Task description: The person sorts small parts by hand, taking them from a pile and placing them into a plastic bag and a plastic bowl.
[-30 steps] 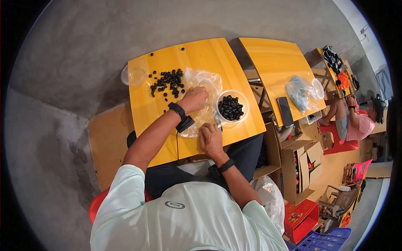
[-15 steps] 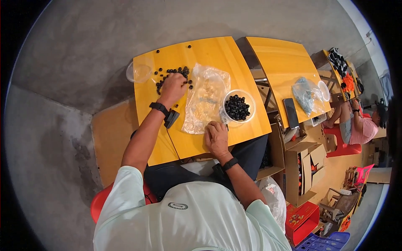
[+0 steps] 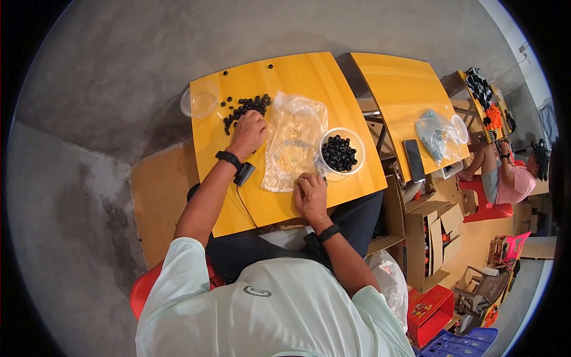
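Observation:
My left hand (image 3: 248, 133) is over the near edge of a loose pile of small black beads (image 3: 254, 103) on the yellow table. Its fingers are bent down and drawn together; whatever they hold is hidden beneath them. My right hand (image 3: 310, 195) rests at the near right corner of a flat clear plastic bag (image 3: 292, 140), fingers curled in. A small dark bit shows by its fingertips, too small to name. Just beyond that hand stands a round clear tub (image 3: 360, 143) partly filled with black beads (image 3: 339, 153).
A clear round lid (image 3: 199, 103) overhangs the table's left edge. Beside my left wrist lies a small black device (image 3: 244, 174) with a cable. The second table (image 3: 395, 89) holds a phone (image 3: 413, 160) and a bag of bluish pieces (image 3: 433, 134). Another person (image 3: 514, 181) sits far right.
My left hand has shifted slightly nearer to me and to the right, uncovering more of the bead pile. My right hand stays nearly in place at the bag's corner.

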{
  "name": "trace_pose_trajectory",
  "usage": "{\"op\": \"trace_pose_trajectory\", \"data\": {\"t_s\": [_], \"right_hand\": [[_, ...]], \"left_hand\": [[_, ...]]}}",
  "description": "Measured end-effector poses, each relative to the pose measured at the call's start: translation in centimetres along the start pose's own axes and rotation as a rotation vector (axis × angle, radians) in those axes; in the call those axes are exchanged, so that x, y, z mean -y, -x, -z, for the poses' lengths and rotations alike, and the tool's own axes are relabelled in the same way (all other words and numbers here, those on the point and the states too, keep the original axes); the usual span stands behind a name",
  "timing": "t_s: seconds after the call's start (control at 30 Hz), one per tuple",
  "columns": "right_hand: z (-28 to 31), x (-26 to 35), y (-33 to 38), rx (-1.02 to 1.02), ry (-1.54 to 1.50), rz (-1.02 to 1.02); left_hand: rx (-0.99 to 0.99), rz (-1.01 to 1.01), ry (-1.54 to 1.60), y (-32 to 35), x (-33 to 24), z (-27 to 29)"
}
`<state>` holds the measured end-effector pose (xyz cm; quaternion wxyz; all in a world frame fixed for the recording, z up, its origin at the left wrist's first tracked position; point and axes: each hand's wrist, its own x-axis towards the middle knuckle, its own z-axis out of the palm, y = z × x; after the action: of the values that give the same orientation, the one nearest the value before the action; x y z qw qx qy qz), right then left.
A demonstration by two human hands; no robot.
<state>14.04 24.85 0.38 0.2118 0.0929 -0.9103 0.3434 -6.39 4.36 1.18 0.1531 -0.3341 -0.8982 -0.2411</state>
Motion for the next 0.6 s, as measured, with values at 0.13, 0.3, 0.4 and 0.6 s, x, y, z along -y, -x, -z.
{"op": "trace_pose_trajectory", "data": {"t_s": [0.13,0.3,0.4,0.6], "right_hand": [[0.0,0.1,-0.1,-0.009,0.009,-0.006],[-0.2,-0.1,-0.1,-0.026,0.018,-0.003],[-0.3,-0.1,0.0,0.007,-0.005,-0.015],[-0.4,-0.2,0.0,-0.026,0.005,0.002]], "left_hand": [[-0.111,0.028,0.048,1.9,-0.2,0.3],[-0.072,0.07,0.063,4.3,-1.0,1.5],[-0.098,0.036,0.114,5.6,-1.5,2.4],[-0.332,0.402,0.264,9.3,-0.1,5.2]]}}
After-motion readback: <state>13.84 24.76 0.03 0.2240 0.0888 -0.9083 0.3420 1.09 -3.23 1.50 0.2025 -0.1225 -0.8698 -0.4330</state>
